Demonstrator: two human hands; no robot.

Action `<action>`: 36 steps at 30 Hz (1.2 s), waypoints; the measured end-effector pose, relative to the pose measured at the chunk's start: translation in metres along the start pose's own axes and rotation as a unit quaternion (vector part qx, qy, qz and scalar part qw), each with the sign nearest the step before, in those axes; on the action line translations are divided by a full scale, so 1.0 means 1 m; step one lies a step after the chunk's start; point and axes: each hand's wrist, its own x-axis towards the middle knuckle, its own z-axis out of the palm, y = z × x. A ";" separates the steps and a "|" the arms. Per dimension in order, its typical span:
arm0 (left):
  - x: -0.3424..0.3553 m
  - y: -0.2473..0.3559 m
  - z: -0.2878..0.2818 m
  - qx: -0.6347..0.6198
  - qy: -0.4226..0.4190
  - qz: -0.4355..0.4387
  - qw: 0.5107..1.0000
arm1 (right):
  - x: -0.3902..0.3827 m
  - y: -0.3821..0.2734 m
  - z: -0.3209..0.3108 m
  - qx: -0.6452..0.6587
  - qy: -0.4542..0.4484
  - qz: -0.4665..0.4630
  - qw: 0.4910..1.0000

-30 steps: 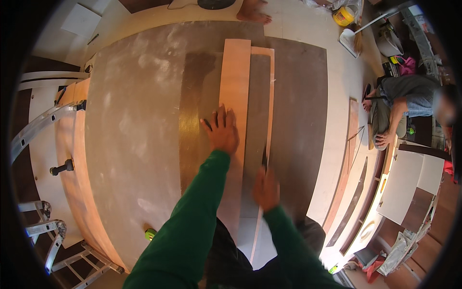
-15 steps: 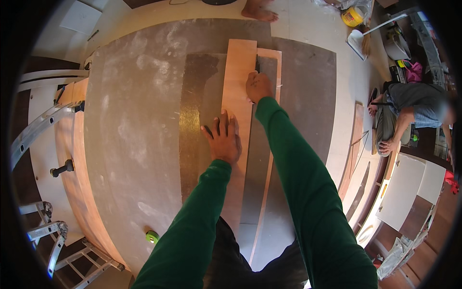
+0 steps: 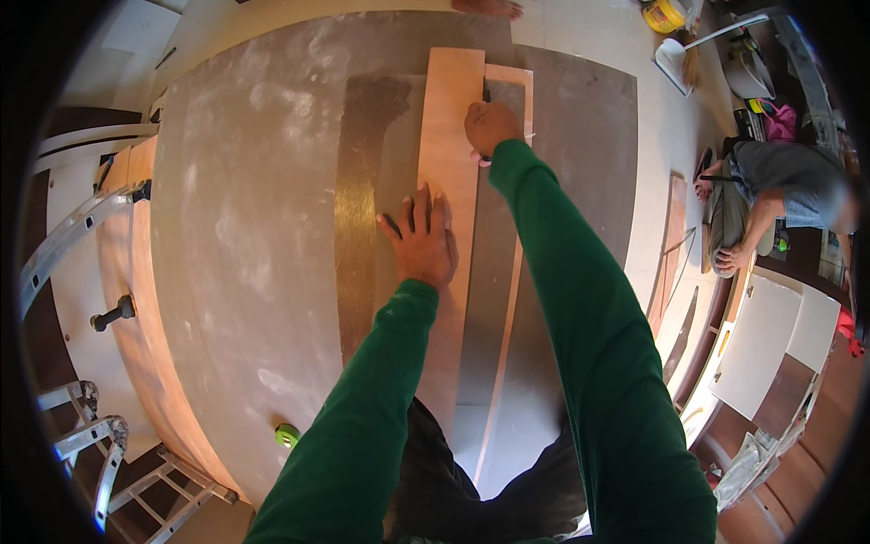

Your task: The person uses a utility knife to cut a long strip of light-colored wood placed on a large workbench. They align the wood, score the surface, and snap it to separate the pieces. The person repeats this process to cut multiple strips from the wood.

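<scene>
My left hand [image 3: 421, 238] lies with fingers spread on a long pale wooden plank [image 3: 450, 100], over its left edge. My right hand [image 3: 491, 127] is closed on a dark tool [image 3: 488, 95], mostly hidden in the fist, at the plank's right edge near its far end. Just right of the plank runs a thin wooden strip [image 3: 527, 109] with a short crosspiece at the far end. Plank and strip lie on a large grey sheet [image 3: 245, 227] with a darker panel beneath them.
Ladders [image 3: 72, 236] and a dumbbell-shaped dark object [image 3: 113, 315] are at left. A green tape measure [image 3: 286, 435] lies low left. At right sit a person [image 3: 784, 186], a dustpan [image 3: 671, 63], a yellow tub [image 3: 666, 15] and white cabinet boards [image 3: 757, 344]. A bare foot [image 3: 489, 7] is at the top.
My right hand has moved forward from the middle of the strip to near the far end of the plank. My left hand stays on the plank. The view has shifted slightly.
</scene>
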 end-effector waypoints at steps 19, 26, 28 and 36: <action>0.006 -0.002 0.009 0.021 0.030 0.019 0.999 | -0.104 0.009 0.021 -0.233 -0.137 -0.009 0.963; 0.004 -0.008 0.016 0.027 0.032 0.038 0.998 | -0.244 0.053 0.071 -0.131 -0.101 0.110 0.980; 0.004 -0.005 0.014 0.030 0.046 0.049 0.997 | -0.288 0.051 0.075 -0.142 -0.116 0.121 0.976; 0.013 0.000 0.012 0.055 0.086 0.056 0.993 | -0.418 0.082 0.111 -0.078 -0.098 0.227 0.966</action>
